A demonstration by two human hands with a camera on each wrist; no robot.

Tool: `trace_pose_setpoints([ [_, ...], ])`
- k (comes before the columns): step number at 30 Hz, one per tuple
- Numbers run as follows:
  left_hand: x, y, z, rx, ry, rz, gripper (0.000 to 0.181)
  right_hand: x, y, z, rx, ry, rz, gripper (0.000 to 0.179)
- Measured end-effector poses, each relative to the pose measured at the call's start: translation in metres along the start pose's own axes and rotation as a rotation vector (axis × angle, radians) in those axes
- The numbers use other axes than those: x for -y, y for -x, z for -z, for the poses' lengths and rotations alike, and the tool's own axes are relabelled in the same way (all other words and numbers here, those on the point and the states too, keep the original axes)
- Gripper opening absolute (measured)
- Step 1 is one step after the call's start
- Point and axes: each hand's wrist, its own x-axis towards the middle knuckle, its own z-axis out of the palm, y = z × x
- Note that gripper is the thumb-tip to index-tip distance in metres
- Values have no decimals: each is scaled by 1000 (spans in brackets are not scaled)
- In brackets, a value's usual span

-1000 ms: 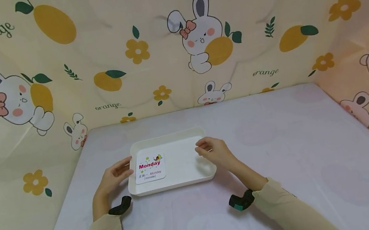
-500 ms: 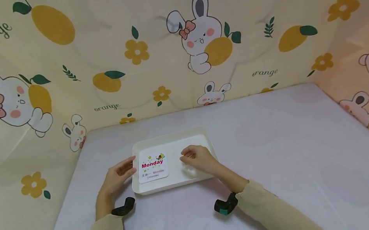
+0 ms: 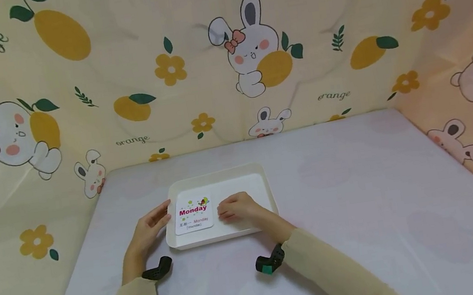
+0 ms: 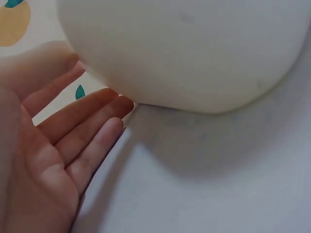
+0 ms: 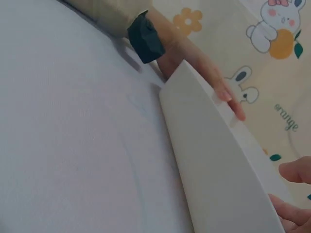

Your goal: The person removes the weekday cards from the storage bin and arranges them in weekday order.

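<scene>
A white tray stands on the table, with a square white card at its left end, printed "Monday" in red. My left hand is beside the tray's left wall, its fingertips right at the rim. In the left wrist view, that hand's fingers reach out fairly straight beside the tray's pale outer wall. Over the tray, just right of the card, my right hand has its fingers bent downward. The right wrist view shows its thumb apart from its fingers, with no object seen between them.
A pale cloth covers the table. Patterned fabric with rabbits and oranges hangs behind and at both sides. Each wrist bears a black camera, the left one in front of the tray's left corner.
My right hand has moved left from the tray's right rim to beside the card, and its fingers have bent further. The left hand keeps its place at the left rim.
</scene>
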Motion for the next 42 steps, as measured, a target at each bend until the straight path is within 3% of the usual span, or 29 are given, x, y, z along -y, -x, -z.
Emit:
trace_pose_setpoints([
  [7,0,0,1,0,36,2,58,3,-7,-8,15,-161,-116,28],
  [13,1,-1,0,4,33,25,59,7,-6,-16,-45,-249,-178,25],
  [17,1,-2,-2,5,42,23,58,8,-8,-20,-113,-211,-183,25],
  [23,2,-1,-1,5,49,13,59,6,-12,-27,-165,-154,-127,25],
  [33,2,2,0,8,64,-6,57,2,-12,-40,-249,127,8,26],
  [42,-1,1,0,9,54,15,58,1,-16,-39,-259,96,8,22],
])
